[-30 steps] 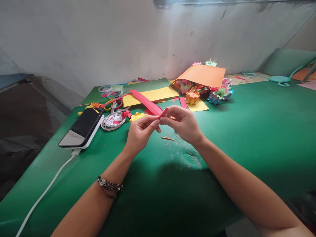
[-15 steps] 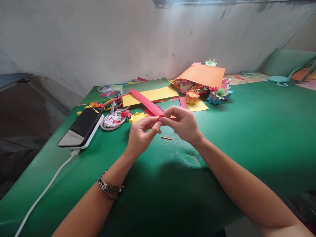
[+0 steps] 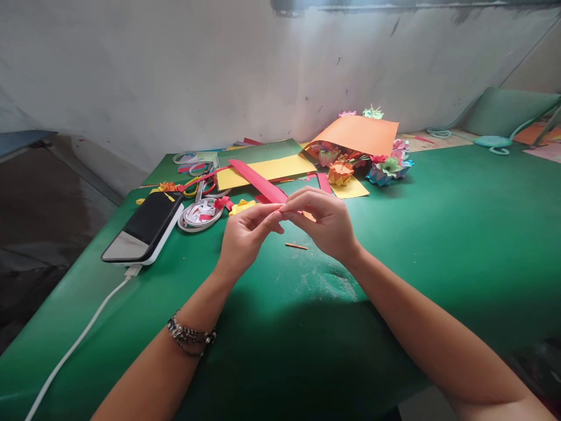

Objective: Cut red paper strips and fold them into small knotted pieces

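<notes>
My left hand [image 3: 245,237] and my right hand [image 3: 322,222] meet fingertip to fingertip above the green table. Both are closed in a pinch around a small piece of red paper, which the fingers now almost wholly cover. Just behind the fingertips lies a long red paper strip [image 3: 258,180], slanting across a yellow sheet [image 3: 272,169]. Below the hands, a thin orange-brown sliver [image 3: 297,246] rests on the tabletop. A folded yellow paper piece [image 3: 242,207] sits left of the fingers, partly hidden by my left hand.
At left lie a phone [image 3: 146,225] on a white block with a white cable [image 3: 83,333], a tape roll [image 3: 200,215] holding paper scraps, and scissors [image 3: 201,186]. Folded paper flowers [image 3: 389,168] and an orange sheet [image 3: 355,134] stand at the back right, against the wall.
My fingers have closed further over the small red paper, hiding most of it. My left hand and wrist have shifted slightly left; the things on the table are unmoved.
</notes>
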The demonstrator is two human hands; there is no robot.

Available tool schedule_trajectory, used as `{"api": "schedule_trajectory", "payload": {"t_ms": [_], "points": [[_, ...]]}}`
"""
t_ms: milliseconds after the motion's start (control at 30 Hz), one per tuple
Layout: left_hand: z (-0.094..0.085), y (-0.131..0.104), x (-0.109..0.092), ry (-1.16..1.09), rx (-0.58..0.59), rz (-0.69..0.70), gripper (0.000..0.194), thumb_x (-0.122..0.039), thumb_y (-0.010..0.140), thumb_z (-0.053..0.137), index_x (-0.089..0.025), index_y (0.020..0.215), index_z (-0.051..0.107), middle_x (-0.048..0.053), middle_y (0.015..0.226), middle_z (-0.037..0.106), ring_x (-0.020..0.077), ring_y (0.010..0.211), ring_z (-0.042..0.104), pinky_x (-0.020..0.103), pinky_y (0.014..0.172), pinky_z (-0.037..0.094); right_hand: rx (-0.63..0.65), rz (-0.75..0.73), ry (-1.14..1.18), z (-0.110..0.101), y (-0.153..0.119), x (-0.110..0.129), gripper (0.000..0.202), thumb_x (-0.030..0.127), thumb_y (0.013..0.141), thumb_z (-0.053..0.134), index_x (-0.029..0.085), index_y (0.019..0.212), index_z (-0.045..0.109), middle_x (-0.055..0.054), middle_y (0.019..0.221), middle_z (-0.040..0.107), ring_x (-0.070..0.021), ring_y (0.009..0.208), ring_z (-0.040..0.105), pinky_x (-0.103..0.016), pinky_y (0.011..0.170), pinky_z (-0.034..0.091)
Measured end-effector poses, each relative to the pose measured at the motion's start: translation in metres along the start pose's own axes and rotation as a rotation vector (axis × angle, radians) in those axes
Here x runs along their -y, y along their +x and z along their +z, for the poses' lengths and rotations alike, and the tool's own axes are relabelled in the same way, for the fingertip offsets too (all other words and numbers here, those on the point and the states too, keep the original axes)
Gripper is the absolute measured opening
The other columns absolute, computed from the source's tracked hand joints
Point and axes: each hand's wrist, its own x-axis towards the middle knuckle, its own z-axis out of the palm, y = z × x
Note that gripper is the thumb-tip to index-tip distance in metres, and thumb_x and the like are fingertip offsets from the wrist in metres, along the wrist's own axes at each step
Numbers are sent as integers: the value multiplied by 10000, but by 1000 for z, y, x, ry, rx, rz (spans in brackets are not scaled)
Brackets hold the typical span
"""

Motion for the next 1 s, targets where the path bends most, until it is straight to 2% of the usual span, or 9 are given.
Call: {"api": "schedule_trajectory", "payload": {"t_ms": [100,200,367,500,633,867,1000], "points": [[-1,0,-2,-65,-5,-44,194,-361,677,662,-196,779,683,-12,532,621,106,510,595,209,488,501,-2,-97,-63,-1,-1,0,91,176,758,584,238,714,635,9,753,614,-112,727,563,-286,670,476],[-2,-1,-4,-57,-16,-25,179,-323,661,685,-192,783,682,-1,595,660,98,508,601,207,496,511,-6,-113,-43,-1,-2,1,105,166,761,582,243,740,650,7,771,621,-113,740,570,-289,682,480],[-2,-3,-4,-33,-69,83,107,-233,669,684,-190,766,676,-13,649,685,71,488,601,173,498,515,-32,69,150,4,-1,4,115,131,725,599,216,786,645,18,750,631,-91,713,585,-238,626,505],[-2,-5,0,68,-125,159,159,-262,670,684,-189,811,676,4,716,696,83,506,612,188,494,516,-89,185,311,8,-1,5,148,107,665,634,194,782,612,42,688,619,-72,669,592,-202,608,512],[-5,-6,5,205,-130,252,195,-271,693,667,-205,876,675,7,707,688,103,569,624,213,533,516,-91,212,318,9,-1,6,75,107,657,638,179,669,621,39,659,624,-65,622,586,-198,578,514],[-6,-5,5,297,-79,301,225,-251,744,618,-204,961,654,5,686,670,98,589,606,219,556,492,-101,218,311,9,-2,6,108,92,651,642,183,708,654,31,698,653,-83,653,607,-233,608,530],[-5,-3,2,469,-58,445,214,-203,751,607,-174,959,649,11,702,666,94,616,590,209,582,478,-97,231,345,8,-1,4,103,93,654,644,179,711,638,33,693,643,-77,658,607,-220,609,529]]}}
